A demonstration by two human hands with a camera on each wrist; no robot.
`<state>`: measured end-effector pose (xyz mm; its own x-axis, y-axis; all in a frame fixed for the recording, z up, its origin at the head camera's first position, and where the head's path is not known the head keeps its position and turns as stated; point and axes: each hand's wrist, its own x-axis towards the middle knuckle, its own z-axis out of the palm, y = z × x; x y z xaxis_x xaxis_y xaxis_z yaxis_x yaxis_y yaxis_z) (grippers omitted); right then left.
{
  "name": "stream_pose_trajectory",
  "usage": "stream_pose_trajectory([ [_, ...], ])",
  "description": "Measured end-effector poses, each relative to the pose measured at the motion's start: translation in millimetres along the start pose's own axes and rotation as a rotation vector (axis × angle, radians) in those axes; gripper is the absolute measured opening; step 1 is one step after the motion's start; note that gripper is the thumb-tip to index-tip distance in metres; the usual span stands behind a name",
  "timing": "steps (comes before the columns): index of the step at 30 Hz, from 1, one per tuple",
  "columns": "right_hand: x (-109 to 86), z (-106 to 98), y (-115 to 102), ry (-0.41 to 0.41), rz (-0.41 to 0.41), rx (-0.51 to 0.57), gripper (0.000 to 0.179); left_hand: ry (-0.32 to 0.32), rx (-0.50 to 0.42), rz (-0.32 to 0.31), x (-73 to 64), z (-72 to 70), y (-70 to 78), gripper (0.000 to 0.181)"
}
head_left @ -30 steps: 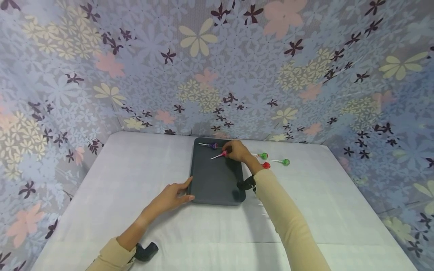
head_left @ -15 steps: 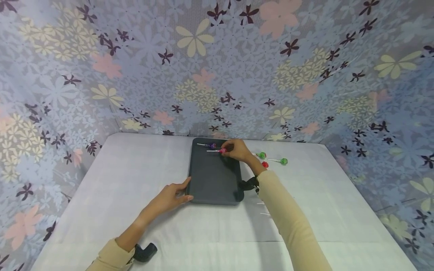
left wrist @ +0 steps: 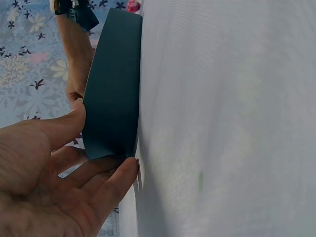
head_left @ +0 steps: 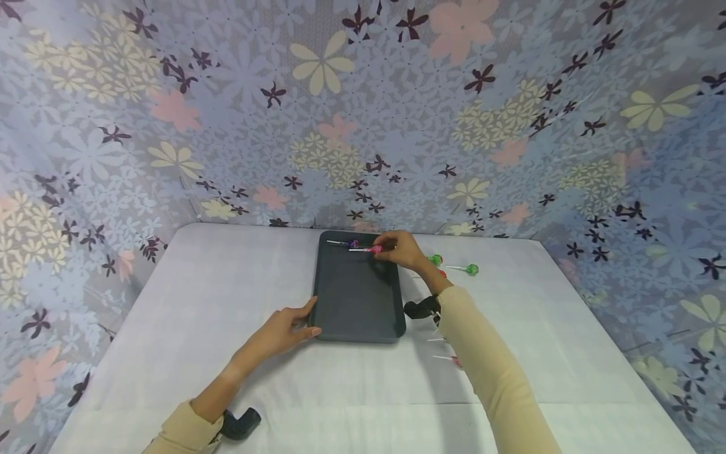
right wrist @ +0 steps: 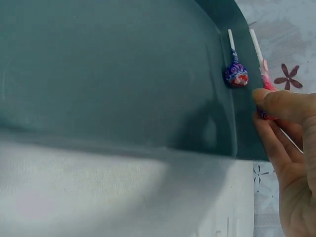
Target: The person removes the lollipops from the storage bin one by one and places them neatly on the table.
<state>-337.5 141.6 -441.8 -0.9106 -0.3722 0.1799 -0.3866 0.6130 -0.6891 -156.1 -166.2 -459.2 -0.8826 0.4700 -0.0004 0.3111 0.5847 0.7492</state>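
A dark grey tray point(head_left: 357, 296) lies on the white-covered table. My left hand point(head_left: 273, 333) holds its near left corner, thumb and fingers point(left wrist: 106, 185) on either side of it. Over the tray's far right part, my right hand point(head_left: 404, 250) pinches a pink lollipop point(head_left: 375, 250) by its wrapped head, the white stick pointing left. In the right wrist view this lollipop point(right wrist: 265, 79) appears beside a purple lollipop point(right wrist: 237, 75), which lies inside the tray by the far wall. My right fingers hide part of the pink lollipop's head.
Right of the tray are two green lollipops point(head_left: 471, 269) and a red one point(head_left: 443, 274), partly behind my right wrist. Nearer, a pinkish-red lollipop point(head_left: 456, 361) and another white stick point(head_left: 435, 340) show beside my right sleeve. A flowered cloth point(head_left: 317, 126) hangs behind the table.
My right hand has turned the pink lollipop so its stick, slanted before, now lies nearly level and parallel to the purple one. The left hand has stayed at the tray's corner.
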Motion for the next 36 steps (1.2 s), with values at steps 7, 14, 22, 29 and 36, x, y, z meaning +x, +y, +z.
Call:
stream_pose_trajectory([
  [7,-5.0,-7.3,1.6,0.007,0.037,0.062,0.027,-0.002,-0.007,0.002,-1.6,-0.8,-1.6,0.071],
  [14,-10.4,-11.7,7.0,0.001,0.041,0.118,0.029,-0.011,0.002,-0.014,-2.6,0.0,-2.0,0.072],
  [22,-26.6,-21.5,-8.0,-0.015,0.005,0.216,0.031,-0.007,0.007,0.021,-0.8,0.9,-2.3,0.071],
  [29,-26.6,-17.4,12.3,0.033,0.003,0.208,0.029,-0.008,-0.002,0.026,-0.7,1.4,-2.4,0.072],
  [36,-33.9,-22.2,14.2,0.045,0.043,0.214,0.027,-0.004,0.007,0.038,-1.0,0.8,-1.7,0.072],
])
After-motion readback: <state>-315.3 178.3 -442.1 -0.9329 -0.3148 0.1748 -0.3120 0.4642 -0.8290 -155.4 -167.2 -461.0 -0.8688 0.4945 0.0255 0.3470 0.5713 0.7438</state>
